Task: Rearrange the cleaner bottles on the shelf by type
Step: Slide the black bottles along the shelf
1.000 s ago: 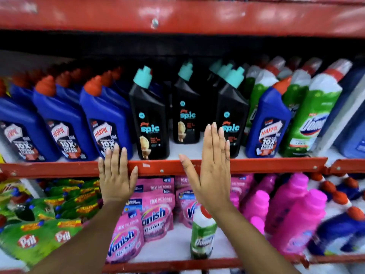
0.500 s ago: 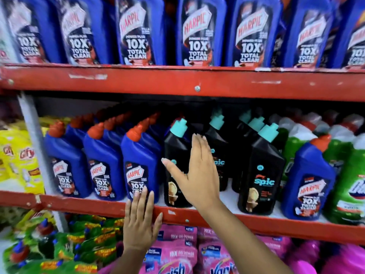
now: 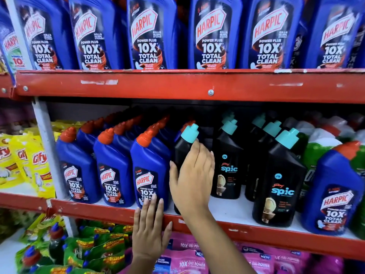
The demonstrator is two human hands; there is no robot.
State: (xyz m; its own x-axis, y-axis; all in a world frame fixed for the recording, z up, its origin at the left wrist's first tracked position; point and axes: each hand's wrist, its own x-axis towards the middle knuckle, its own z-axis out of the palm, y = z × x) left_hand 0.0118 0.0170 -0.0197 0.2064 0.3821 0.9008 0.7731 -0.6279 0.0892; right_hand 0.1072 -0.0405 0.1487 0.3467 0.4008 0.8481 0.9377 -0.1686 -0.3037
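Note:
On the middle shelf [image 3: 256,232] stand rows of blue Harpic bottles [image 3: 114,169] at the left and black Spic bottles [image 3: 280,184] in the middle. My right hand [image 3: 192,175] lies against the front of the leftmost black Spic bottle [image 3: 183,147], thumb on its left side, fingers near its teal cap; a closed grip is not visible. My left hand [image 3: 151,228] rests flat and open on the red shelf edge below the nearest Harpic bottle. A lone blue Harpic bottle [image 3: 333,192] stands at the right, in front of green bottles [image 3: 316,153].
The top shelf holds a row of large blue Harpic bottles [image 3: 213,34]. Yellow Gify pouches [image 3: 29,161] lie left of the white upright post [image 3: 47,151]. Below are green pouches [image 3: 79,252] and pink Vanish packs [image 3: 197,260].
The view has risen to show the top shelf. My right hand moved from the shelf edge up onto the leftmost black Spic bottle. My left hand stayed on the red edge.

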